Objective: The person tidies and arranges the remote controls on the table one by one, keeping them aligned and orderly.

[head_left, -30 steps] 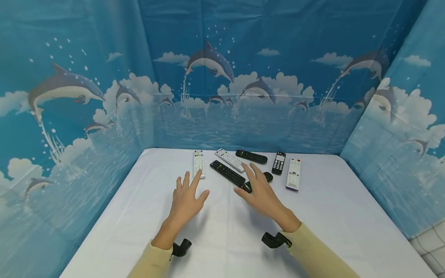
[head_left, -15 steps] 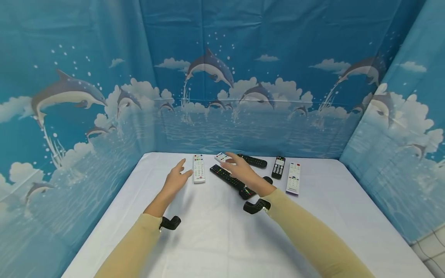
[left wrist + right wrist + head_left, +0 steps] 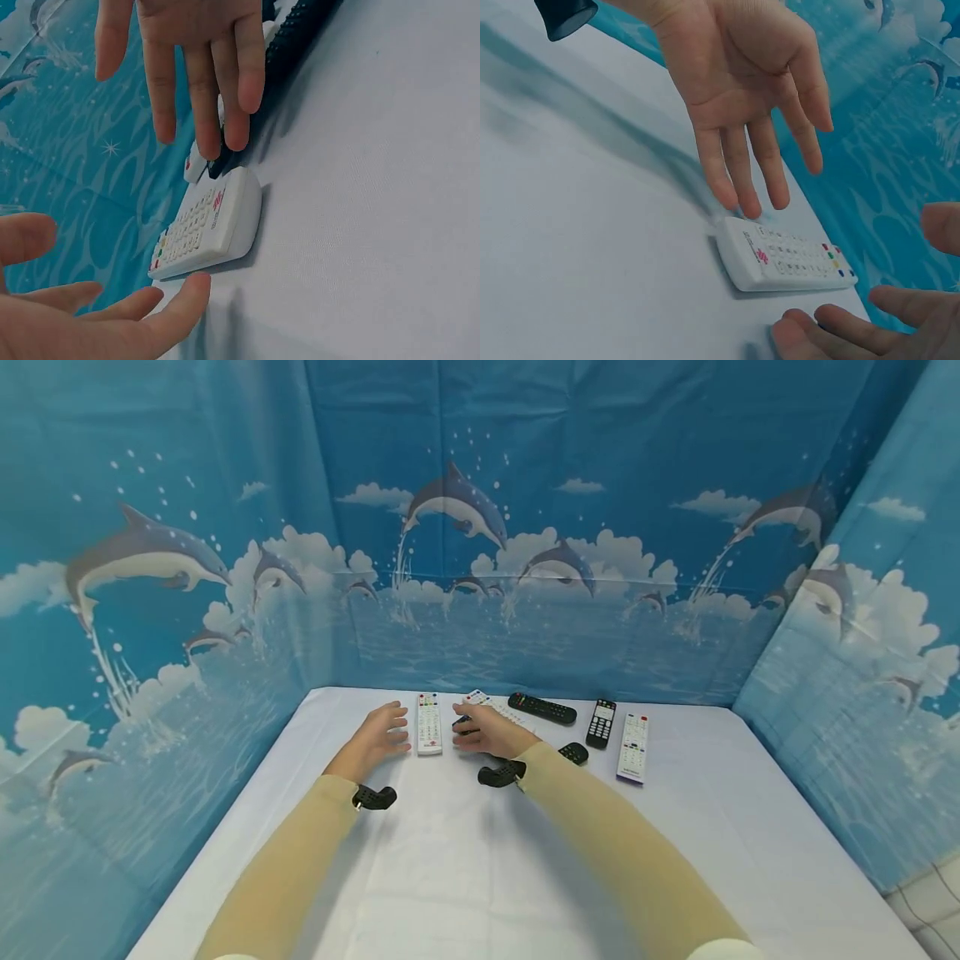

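Note:
A white remote control [image 3: 429,725] with coloured buttons lies on the table between my two hands. My left hand [image 3: 372,742] is just to its left, palm facing it and fingers loosely extended. On the other side my right hand [image 3: 491,732] faces inward, its fingers also relaxed. Neither hand holds anything. In the left wrist view, a gap shows between the left fingertips [image 3: 196,289] and the white remote. The right wrist view has the remote's near end [image 3: 742,262] between both hands. The right hand and sleeve largely hide a long black remote and part of a slanted white remote [image 3: 477,697].
Behind and right of the right hand lie a black remote [image 3: 542,708], a smaller black remote with a light screen [image 3: 601,724] and another white remote [image 3: 633,747]. A black remote's rounded end [image 3: 574,752] shows beyond the sleeve. A dolphin-print curtain [image 3: 525,635] borders the white table [image 3: 450,877].
Both hands have reached forward over the table. The right hand has swung left across the black remotes, and the two hands now flank the leftmost white remote. The remotes lie where they were.

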### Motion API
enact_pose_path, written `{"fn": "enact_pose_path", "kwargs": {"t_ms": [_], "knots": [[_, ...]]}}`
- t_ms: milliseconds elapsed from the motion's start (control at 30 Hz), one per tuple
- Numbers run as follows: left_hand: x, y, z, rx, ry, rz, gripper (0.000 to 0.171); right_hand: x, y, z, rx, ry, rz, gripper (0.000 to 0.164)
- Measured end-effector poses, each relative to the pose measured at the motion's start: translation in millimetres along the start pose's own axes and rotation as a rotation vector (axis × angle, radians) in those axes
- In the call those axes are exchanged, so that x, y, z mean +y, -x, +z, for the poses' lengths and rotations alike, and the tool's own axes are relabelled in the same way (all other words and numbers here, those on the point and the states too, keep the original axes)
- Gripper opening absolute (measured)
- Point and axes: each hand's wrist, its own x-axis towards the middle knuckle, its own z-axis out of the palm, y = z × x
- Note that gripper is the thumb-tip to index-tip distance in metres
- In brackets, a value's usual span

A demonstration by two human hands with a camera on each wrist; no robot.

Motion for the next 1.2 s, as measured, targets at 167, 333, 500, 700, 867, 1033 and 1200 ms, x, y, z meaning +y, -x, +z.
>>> {"fn": "enact_pose_path", "kwargs": {"t_ms": [167, 333, 500, 700, 867, 1033, 1200], "knots": [[-7.3, -11.1, -0.6, -0.015, 0.066, -0.068, 0.062, 8.1, -12.8, 12.4, 0.057, -0.074, 0.036, 0.061], [-9.0, -16.7, -0.7, 0.012, 0.058, -0.095, 0.06, 13.0, -23.3, 25.6, 0.09, -0.084, 0.053, 0.055], [-12.0, -23.7, 1.8, 0.043, -0.013, -0.077, 0.052, 22.2, -27.5, 29.2, 0.2, -0.048, 0.016, 0.05], [-21.0, -27.2, 2.8, 0.085, -0.116, -0.06, 0.048, 33.9, -25.2, 31.4, 0.246, -0.026, -0.023, 0.043], [-23.8, -24.7, 0.6, 0.097, -0.172, -0.037, 0.046, 35.8, -25.1, 32.4, 0.238, -0.013, -0.034, 0.042], [-23.0, -20.1, -2.7, 0.086, -0.152, -0.038, 0.046, 33.1, -23.3, 34.9, 0.234, 0.044, -0.033, 0.045], [-17.4, -8.5, -3.5, 0.041, -0.112, 0.006, 0.049, 23.2, -14.1, 39.2, 0.196, 0.083, -0.069, 0.055]]}}
